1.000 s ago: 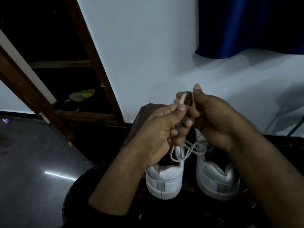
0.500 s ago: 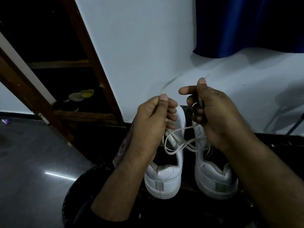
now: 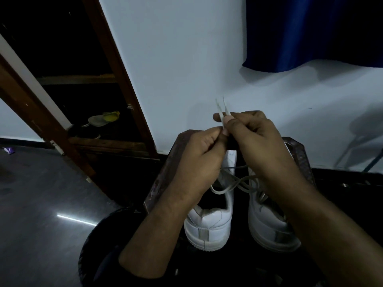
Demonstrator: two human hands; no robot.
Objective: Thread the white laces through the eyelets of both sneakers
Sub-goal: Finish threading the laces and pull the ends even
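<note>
Both hands are up together, just above the two white shoes. The right hand pinches the two lace tips with its thumb and first finger. The tips stick up side by side, close to each other, in front of the pale wall. The left hand has its fingers curled, and its fingertips meet the right hand at the lace. It looks like it pinches the lace too, just under the tips.

From the hands, the white lace hangs down in loose loops. The loops cross each other between the two shoes. It is hard to tell which holes the lace goes through, since the hands and arms cover them.

The left sneaker and the right sneaker stand side by side, heels toward the person. They sit on a dark small stand.

Past the shoes, a blue curtain hangs at the top right. A wooden frame leans at the left. A yellow and grey slipper lies on a dark shelf behind it. The grey floor shines at the lower left.
</note>
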